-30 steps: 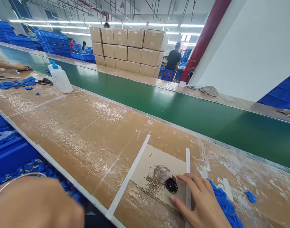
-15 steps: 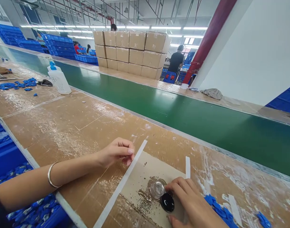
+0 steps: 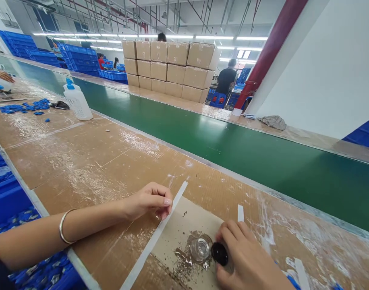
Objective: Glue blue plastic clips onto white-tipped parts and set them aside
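White wall [image 3: 323, 76], red pipe [image 3: 267, 48], ceiling strip lights [image 3: 213, 37]

Single head-worn view, facing forward and down, hands [image 3: 151, 201] near, green belt [image 3: 172, 121] beyond

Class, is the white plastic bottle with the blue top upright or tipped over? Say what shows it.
Upright: the white plastic bottle stands base-down on the brown worktop, its blue top uppermost.

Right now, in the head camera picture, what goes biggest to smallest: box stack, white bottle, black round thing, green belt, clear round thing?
1. Green belt
2. Box stack
3. White bottle
4. Black round thing and clear round thing: too alike to rank.
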`<control>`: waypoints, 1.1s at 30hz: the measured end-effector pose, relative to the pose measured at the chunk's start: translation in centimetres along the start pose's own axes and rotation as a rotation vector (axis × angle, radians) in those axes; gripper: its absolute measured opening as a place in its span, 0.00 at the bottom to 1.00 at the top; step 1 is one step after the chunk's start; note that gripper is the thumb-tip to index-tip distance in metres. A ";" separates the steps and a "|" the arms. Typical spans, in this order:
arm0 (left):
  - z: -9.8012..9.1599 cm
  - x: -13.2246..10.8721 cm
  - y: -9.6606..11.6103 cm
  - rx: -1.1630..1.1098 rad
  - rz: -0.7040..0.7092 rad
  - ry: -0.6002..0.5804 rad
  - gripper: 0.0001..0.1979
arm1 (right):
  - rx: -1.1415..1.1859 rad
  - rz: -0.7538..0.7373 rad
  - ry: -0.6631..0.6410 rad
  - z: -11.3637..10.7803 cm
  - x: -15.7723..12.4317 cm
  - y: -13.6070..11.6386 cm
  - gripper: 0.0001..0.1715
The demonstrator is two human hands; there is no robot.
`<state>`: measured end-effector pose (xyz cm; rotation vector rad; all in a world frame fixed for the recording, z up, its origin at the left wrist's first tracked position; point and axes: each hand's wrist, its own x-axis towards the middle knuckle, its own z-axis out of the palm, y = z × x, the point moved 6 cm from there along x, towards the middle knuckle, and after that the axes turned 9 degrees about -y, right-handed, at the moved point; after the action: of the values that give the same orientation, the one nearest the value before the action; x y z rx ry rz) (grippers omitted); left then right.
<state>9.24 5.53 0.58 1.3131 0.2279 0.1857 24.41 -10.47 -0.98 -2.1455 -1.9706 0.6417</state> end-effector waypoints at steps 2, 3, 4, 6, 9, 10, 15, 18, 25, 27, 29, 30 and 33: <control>-0.1 0.0 -0.2 0.002 -0.004 -0.001 0.14 | -0.007 0.023 -0.002 -0.5 0.5 0.7 0.08; -0.1 -0.1 -0.2 0.005 -0.009 -0.004 0.14 | -0.005 0.034 0.002 -0.8 0.8 1.1 0.07; -0.2 -0.1 -0.3 0.009 -0.015 -0.007 0.14 | -0.002 0.045 0.008 -1.0 1.0 1.5 0.07; -0.2 -0.2 -0.4 0.022 -0.030 -0.013 0.14 | 0.005 0.070 0.037 -1.5 1.3 2.3 0.08; 0.0 -0.3 -0.5 0.050 -0.055 -0.018 0.14 | 0.025 0.108 0.094 -2.2 1.0 3.3 0.16; 0.0 -0.4 -0.5 0.060 -0.062 -0.019 0.14 | 0.041 0.116 0.134 -2.4 0.6 3.6 0.19; 0.6 -0.5 -0.5 0.103 -0.084 -0.036 0.13 | 0.153 0.080 0.446 -3.7 -2.2 4.1 0.13; 0.7 -0.5 -0.6 0.118 -0.095 -0.045 0.13 | 0.129 0.047 0.461 -3.2 -2.7 4.0 0.11; 0.4 -0.2 -1.2 0.137 -0.109 -0.051 0.14 | -0.067 0.033 0.419 -0.5 -1.4 3.7 0.19; 0.3 -0.2 -1.3 0.138 -0.114 -0.042 0.15 | -0.122 0.031 0.464 -0.4 -1.3 3.6 0.20; 0.3 -0.3 -1.3 0.141 -0.125 -0.036 0.15 | -0.164 0.014 0.479 -0.4 -1.1 3.8 0.20; 0.3 -0.3 -1.3 0.144 -0.134 -0.034 0.15 | -0.185 -0.001 0.487 -0.5 -1.1 3.9 0.20; 0.2 -0.3 -1.5 0.156 -0.164 -0.025 0.15 | -0.242 -0.044 0.524 -0.8 -1.0 4.3 0.20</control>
<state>9.01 4.90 -0.76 1.4435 0.3323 0.0126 28.66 -11.84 -1.74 -2.1014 -1.8567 -0.1713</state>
